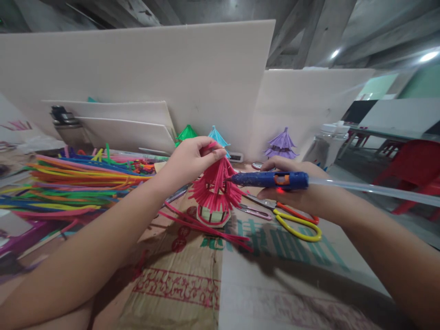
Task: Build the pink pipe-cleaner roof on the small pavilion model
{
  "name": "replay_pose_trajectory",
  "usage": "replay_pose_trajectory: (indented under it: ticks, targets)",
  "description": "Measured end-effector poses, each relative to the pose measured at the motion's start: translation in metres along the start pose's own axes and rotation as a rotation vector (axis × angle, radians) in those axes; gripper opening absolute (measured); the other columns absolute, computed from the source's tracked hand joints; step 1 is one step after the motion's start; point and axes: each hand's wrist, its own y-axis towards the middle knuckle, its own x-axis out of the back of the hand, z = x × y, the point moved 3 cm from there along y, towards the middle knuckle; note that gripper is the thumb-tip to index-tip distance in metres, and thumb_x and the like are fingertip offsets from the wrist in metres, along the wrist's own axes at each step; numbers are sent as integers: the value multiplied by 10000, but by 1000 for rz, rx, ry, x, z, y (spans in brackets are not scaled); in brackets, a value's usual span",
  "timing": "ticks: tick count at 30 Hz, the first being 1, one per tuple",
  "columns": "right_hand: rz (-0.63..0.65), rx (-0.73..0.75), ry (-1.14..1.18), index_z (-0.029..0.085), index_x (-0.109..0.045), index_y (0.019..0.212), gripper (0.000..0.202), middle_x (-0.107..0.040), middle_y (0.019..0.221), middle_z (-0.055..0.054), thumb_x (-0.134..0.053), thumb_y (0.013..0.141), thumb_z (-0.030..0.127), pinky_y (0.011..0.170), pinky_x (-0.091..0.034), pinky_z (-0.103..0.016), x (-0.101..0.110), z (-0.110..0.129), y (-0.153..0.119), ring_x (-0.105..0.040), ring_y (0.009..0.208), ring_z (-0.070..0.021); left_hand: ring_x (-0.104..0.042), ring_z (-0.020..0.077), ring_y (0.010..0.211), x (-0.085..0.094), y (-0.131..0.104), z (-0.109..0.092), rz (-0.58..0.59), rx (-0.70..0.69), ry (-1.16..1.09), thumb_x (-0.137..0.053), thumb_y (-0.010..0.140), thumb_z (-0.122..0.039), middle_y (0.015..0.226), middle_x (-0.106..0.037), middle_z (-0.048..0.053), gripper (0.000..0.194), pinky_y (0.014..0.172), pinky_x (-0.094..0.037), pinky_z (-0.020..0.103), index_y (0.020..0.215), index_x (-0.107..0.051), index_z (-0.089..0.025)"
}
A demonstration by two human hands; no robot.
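Observation:
In the middle of the table stands a small model pavilion [216, 197] with a two-tiered roof of red fuzzy strips and a pale base. My left hand [194, 160] pinches the roof's peak with thumb and fingers. My right hand [305, 199] is wrapped around a blue hot glue gun [254, 178], and a long clear glue stick [364, 189] sticks out of its rear. The nozzle is at the right side of the red roof; whether it touches cannot be made out. Loose red strips [206, 229] lie before the base.
Scissors with yellow and orange handles [299, 233] lie below my right hand. Bundles of coloured fuzzy strips [82, 178] cover the left. Green [187, 131], blue [216, 135] and purple [282, 143] roofed models stand behind, before white boards [137, 68]. A clear jar [325, 144] stands right.

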Motion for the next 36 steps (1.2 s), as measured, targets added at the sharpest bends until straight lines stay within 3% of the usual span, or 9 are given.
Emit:
replay_pose_trajectory:
  ticks: [9, 18, 36]
  targets:
    - [-8, 4, 25, 292, -645, 998, 462, -727, 797, 25, -733, 738, 664, 527, -396, -238, -1, -5, 1, -649, 650, -175, -350, 100, 532, 0, 0, 0, -1, -1, -6, -616, 891, -422, 569, -426, -49, 292, 519, -265, 253, 832, -708, -151]
    - [-16, -60, -9, 290, -648, 971, 454, -663, 682, 36, -705, 747, 681, 485, -351, -245, 2, 0, 0, -562, 547, -153, -354, 101, 536, 0, 0, 0, 0, 8, 2, -612, 889, -436, 576, -417, -49, 305, 526, -266, 256, 825, -704, -152]
    - [-50, -53, 36, 269, -654, 963, 416, -684, 745, 13, -738, 747, 614, 521, -377, -249, 5, 5, 0, -589, 611, -166, -381, 109, 556, 1, -2, -6, 11, 14, 0, -597, 893, -433, 586, -457, -35, 314, 541, -282, 251, 839, -712, -146]
